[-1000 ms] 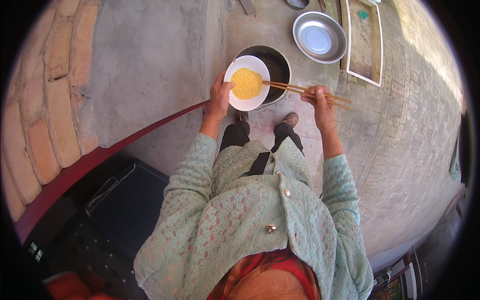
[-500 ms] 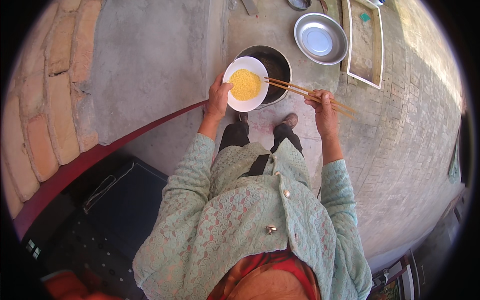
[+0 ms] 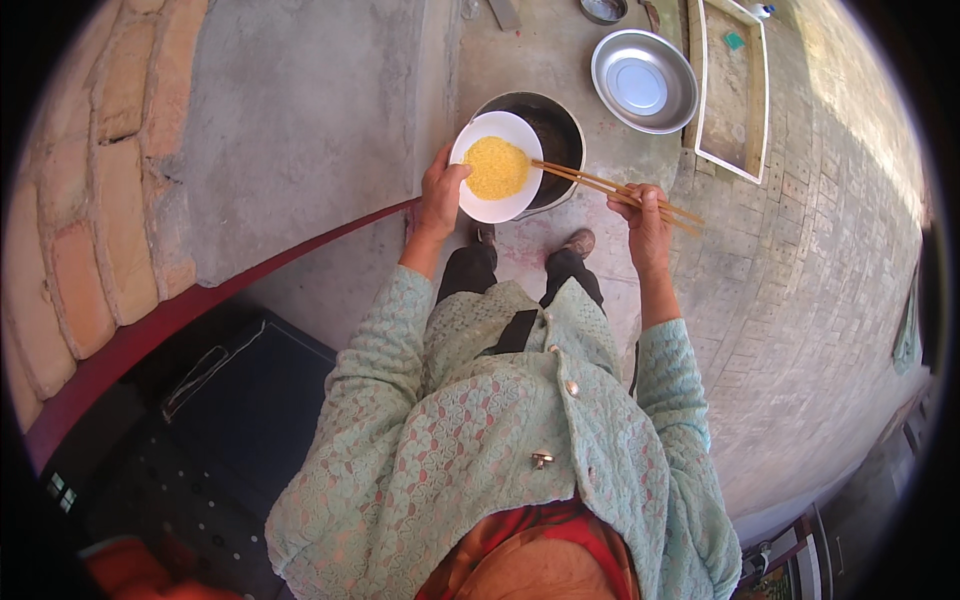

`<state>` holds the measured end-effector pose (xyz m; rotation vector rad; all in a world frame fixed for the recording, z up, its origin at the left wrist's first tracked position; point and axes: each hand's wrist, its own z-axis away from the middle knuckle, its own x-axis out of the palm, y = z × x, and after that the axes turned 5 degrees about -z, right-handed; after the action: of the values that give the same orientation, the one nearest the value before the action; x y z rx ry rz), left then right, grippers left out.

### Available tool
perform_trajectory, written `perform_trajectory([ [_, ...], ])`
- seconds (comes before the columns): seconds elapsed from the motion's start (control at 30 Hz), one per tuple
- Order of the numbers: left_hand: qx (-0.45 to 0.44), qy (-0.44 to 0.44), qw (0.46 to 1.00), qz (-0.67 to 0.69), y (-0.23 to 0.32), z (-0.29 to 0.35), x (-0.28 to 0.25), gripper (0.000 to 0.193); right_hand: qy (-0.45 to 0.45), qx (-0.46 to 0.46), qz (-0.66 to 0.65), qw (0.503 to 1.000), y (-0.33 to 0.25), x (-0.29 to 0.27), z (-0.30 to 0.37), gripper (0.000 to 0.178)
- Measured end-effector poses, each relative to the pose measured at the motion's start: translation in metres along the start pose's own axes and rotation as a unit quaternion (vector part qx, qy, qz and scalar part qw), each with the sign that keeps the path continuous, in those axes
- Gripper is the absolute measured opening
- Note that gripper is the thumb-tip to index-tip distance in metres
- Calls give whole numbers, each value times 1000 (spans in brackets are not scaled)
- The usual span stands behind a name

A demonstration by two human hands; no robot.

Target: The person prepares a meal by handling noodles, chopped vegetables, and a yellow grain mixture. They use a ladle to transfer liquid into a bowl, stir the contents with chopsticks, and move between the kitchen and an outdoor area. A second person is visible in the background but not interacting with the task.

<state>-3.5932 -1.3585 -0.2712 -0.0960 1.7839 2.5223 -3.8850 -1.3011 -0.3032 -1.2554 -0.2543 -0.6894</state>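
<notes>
My left hand (image 3: 440, 192) grips the rim of a white bowl (image 3: 498, 212), thumb over the edge. Yellow grain (image 3: 496, 168) covers the bowl's bottom. A pair of wooden chopsticks (image 3: 585, 180) is closed in my right hand (image 3: 648, 214); their tips reach the bowl's right rim, and I cannot tell whether they touch it. Below the bowl stands a dark round pot (image 3: 562, 130), partly hidden by it. What lies inside the pot is too dark to make out.
A shallow metal basin (image 3: 643, 82) sits beyond the pot to the right, with a smaller metal bowl (image 3: 604, 10) behind it. Beside them lies a white-rimmed rectangular tray (image 3: 728, 162). A concrete slab (image 3: 300, 130) and a brick edge (image 3: 100, 220) run along the left.
The chopsticks' tips have come closer to the bowl's right rim as my right hand shifted slightly left. The bowl has moved a little to the right in view.
</notes>
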Motion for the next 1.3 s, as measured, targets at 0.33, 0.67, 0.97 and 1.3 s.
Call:
perform_trajectory([
  [0.33,-8,24,1000,-18,-6,0,-10,43,-5,7,-65,998,-17,-10,9,30],
  [0.67,-22,15,1000,1,-8,4,-11,42,4,6,-8,1000,8,7,12,30],
  [0.97,-31,34,998,46,-11,7,-16,41,24,6,-50,998,0,-22,22,32],
  [1.3,-106,51,959,257,-10,22,-13,39,-85,-35,146,985,-35,67,48,37],
])
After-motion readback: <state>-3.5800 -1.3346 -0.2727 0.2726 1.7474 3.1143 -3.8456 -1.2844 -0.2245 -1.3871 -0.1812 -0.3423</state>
